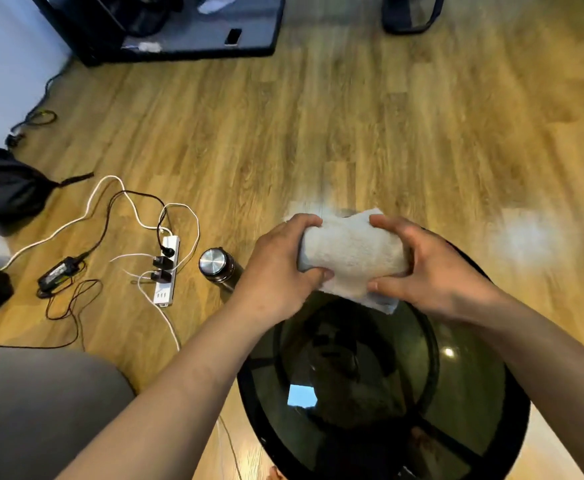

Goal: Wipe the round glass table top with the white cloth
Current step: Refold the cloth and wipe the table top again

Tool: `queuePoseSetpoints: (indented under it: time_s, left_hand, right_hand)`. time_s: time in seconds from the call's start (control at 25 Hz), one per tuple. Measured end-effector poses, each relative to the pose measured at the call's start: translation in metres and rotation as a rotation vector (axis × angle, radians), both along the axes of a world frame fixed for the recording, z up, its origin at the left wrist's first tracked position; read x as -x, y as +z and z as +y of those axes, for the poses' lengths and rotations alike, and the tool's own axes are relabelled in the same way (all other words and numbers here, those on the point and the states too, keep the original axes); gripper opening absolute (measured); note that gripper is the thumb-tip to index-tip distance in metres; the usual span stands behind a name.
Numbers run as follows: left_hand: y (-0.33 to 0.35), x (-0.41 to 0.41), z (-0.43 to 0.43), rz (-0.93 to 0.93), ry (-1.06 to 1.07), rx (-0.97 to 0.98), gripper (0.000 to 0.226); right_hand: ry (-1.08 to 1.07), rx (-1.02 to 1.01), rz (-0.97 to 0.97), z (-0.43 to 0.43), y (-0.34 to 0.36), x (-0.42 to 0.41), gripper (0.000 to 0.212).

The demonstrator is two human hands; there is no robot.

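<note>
A folded white cloth (352, 255) is being grasped at both ends, by the left hand (278, 271) and the right hand (429, 268), fingers curled over it. It is being held over the far edge of the round glass table top (463, 403); contact with the glass cannot be told. A metal flask (218, 268) is standing on the floor beside the table.
</note>
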State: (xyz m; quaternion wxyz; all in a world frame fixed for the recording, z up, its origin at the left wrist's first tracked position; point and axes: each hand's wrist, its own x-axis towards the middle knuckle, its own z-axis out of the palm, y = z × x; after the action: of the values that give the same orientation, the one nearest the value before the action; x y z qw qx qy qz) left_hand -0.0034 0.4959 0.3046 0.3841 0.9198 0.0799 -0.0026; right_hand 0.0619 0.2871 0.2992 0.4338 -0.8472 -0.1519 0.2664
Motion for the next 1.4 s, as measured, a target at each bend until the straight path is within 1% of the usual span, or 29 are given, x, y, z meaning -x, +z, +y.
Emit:
queuePoseSetpoints:
  time_s: [0.04, 0.08, 0.12, 0.16, 0.2, 0.28, 0.36, 0.4, 0.48, 0.56, 0.68, 0.76, 0.8, 0.84, 0.88, 0.96, 1.0, 1.04, 1.12, 1.16, 1.2, 1.24, 1.28, 1.32, 1.36, 1.4]
  left_hand:
    - [0.003, -0.004, 0.001, -0.048, 0.021, -0.029, 0.054]
    - [0.006, -0.007, 0.002, -0.081, 0.041, -0.024, 0.045]
    - [0.009, -0.009, 0.003, -0.100, 0.060, -0.004, 0.039]
    - [0.012, -0.012, 0.005, -0.109, 0.076, 0.023, 0.034]
    - [0.015, -0.013, 0.005, -0.106, 0.083, 0.066, 0.031]
    - [0.024, -0.014, 0.004, -0.039, 0.064, 0.250, 0.025]
    - [0.031, -0.012, 0.002, 0.054, 0.024, 0.528, 0.020]
    - [0.033, -0.010, 0.000, 0.076, 0.027, 0.652, 0.018]
    - [0.032, -0.009, -0.007, 0.092, 0.094, 0.811, 0.021]
    - [0.027, -0.012, -0.020, 0.074, 0.162, 0.820, 0.020]
    - [0.017, -0.022, -0.048, 0.034, 0.209, 0.771, 0.015]
    - [0.016, -0.029, -0.065, 0.026, 0.210, 0.783, 0.015]
    - [0.015, -0.031, -0.072, 0.045, 0.207, 0.821, 0.018]
    - [0.012, -0.030, -0.077, 0.078, 0.209, 0.895, 0.022]
    - [0.009, -0.028, -0.084, 0.118, 0.216, 1.000, 0.027]
    - [-0.001, -0.014, -0.102, 0.225, 0.225, 1.205, 0.031]
    - [-0.008, -0.003, -0.113, 0.271, 0.237, 1.260, 0.029]
    - [-0.016, 0.010, -0.125, 0.314, 0.260, 1.276, 0.027]
    - [-0.035, 0.037, -0.153, 0.430, 0.328, 1.210, 0.030]
    - [-0.046, 0.050, -0.165, 0.491, 0.372, 1.149, 0.036]
    - [-0.057, 0.063, -0.173, 0.538, 0.403, 1.089, 0.044]
    - [-0.067, 0.074, -0.178, 0.580, 0.408, 1.034, 0.049]
    - [-0.075, 0.084, -0.178, 0.618, 0.381, 0.965, 0.050]
    - [-0.082, 0.094, -0.174, 0.630, 0.317, 0.839, 0.048]
    - [-0.089, 0.101, -0.166, 0.614, 0.228, 0.632, 0.049]
    - [-0.100, 0.108, -0.156, 0.584, 0.125, 0.360, 0.054]
  right_hand:
    - [0.024, 0.104, -0.121, 0.002, 0.004, -0.004, 0.077]
    - [0.031, 0.159, -0.239, 0.003, 0.008, -0.008, 0.068]
    - [0.027, 0.159, -0.319, 0.003, 0.012, -0.012, 0.058]
    - [0.020, 0.121, -0.356, 0.002, 0.016, -0.016, 0.049]
    - [0.014, 0.073, -0.353, 0.000, 0.021, -0.021, 0.039]
    - [0.028, -0.032, -0.251, -0.004, 0.030, -0.028, 0.028]
    - [0.044, -0.170, -0.108, -0.009, 0.033, -0.030, 0.028]
    - [0.025, -0.271, -0.035, -0.014, 0.033, -0.029, 0.026]
    - [-0.073, -0.466, 0.119, -0.025, 0.032, -0.024, 0.028]
    - [-0.138, -0.531, 0.198, -0.036, 0.029, -0.020, 0.033]
    - [-0.201, -0.501, 0.177, -0.056, 0.024, -0.017, 0.038]
    - [-0.241, -0.476, 0.151, -0.069, 0.023, -0.016, 0.035]
    - [-0.265, -0.484, 0.161, -0.078, 0.020, -0.016, 0.030]
    - [-0.305, -0.529, 0.201, -0.085, 0.018, -0.016, 0.027]
    - [-0.371, -0.620, 0.274, -0.091, 0.014, -0.014, 0.028]
    - [-0.556, -0.844, 0.476, -0.104, -0.002, -0.002, 0.043]
    - [-0.616, -0.906, 0.570, -0.108, -0.014, 0.010, 0.046]
    - [-0.642, -0.927, 0.664, -0.110, -0.026, 0.028, 0.046]
    - [-0.712, -0.891, 0.857, -0.113, -0.052, 0.068, 0.049]
    - [-0.781, -0.844, 0.906, -0.115, -0.063, 0.086, 0.055]
    - [-0.861, -0.752, 0.876, -0.120, -0.072, 0.098, 0.063]
    - [-0.923, -0.600, 0.768, -0.127, -0.078, 0.104, 0.069]
    - [-0.928, -0.419, 0.633, -0.135, -0.083, 0.105, 0.072]
    - [-0.895, -0.286, 0.511, -0.144, -0.085, 0.101, 0.070]
    - [-0.844, -0.205, 0.417, -0.153, -0.088, 0.093, 0.069]
    - [-0.754, -0.114, 0.335, -0.162, -0.095, 0.084, 0.070]
